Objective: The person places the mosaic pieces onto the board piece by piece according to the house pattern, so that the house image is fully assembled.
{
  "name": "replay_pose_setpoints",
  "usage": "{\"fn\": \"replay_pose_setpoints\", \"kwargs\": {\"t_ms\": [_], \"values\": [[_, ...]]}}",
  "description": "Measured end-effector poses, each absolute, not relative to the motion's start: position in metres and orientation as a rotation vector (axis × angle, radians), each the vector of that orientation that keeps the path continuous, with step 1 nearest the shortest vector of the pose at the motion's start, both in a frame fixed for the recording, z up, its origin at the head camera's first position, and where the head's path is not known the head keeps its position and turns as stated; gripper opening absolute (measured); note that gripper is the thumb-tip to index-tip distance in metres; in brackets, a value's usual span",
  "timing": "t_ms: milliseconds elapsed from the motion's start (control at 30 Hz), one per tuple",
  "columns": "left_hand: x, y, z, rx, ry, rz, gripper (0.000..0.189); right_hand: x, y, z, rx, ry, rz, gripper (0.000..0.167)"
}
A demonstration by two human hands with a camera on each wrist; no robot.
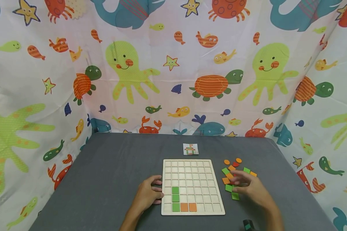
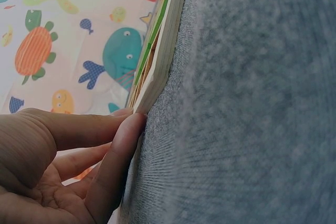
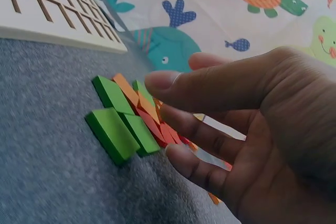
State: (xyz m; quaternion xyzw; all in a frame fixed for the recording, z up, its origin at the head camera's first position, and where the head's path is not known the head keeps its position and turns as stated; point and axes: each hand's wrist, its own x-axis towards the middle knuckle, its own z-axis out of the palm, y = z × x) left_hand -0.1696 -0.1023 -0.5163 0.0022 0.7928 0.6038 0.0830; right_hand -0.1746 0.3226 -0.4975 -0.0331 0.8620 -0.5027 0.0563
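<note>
A pale wooden grid board lies on the dark table. Three green squares stand in a column in its second column from the left, and two orange squares follow along the bottom row. My left hand is at the board's left side; in the left wrist view, thumb and finger meet at its edge. Over a loose pile of green, orange and red tiles, right of the board, hovers my right hand. Its fingers are loosely bent and apart, with nothing between them in the right wrist view.
Behind the board lies a small printed card with a coloured grid picture. Orange round pieces sit at the far end of the tile pile. A black object shows at the front edge by the right wrist. A sea-animal curtain surrounds the table.
</note>
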Motion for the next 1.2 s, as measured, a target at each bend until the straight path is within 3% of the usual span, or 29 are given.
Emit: {"fn": "replay_pose_setpoints", "kwargs": {"t_ms": [1200], "values": [[-0.169,-0.101,-0.516,-0.002,2.381,1.811,0.07,-0.178,0.334,-0.503,0.091,2.733,-1.202,0.064]]}}
